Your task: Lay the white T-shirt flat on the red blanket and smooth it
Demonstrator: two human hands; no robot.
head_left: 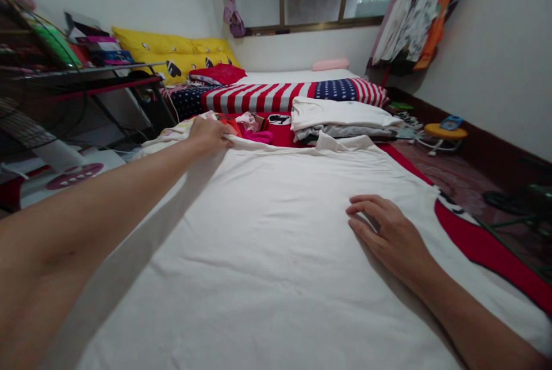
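Note:
A large white garment [276, 255] lies spread in front of me, lightly creased, with a crumpled far edge; its exact kind is unclear. At the far left corner, my left hand [209, 133] is closed on that edge, pinching the fabric between thumb and fingers. My right hand [386, 231] is at the right half of the garment, palm down, fingers loosely curved and apart, holding nothing. Beyond the far edge sits a folded stack of white and grey clothes [340, 114]. Pink and orange clothes [254, 126] lie heaped beside my left hand.
Red bedding [483, 238] shows under the garment. Behind is a bed with a flag-patterned cover [259, 96] and a yellow cushion [172, 51]. A white fan [52, 146] and a cluttered desk [107, 80] stand left. At right are a small orange stool [444, 131] and hanging clothes [420, 14].

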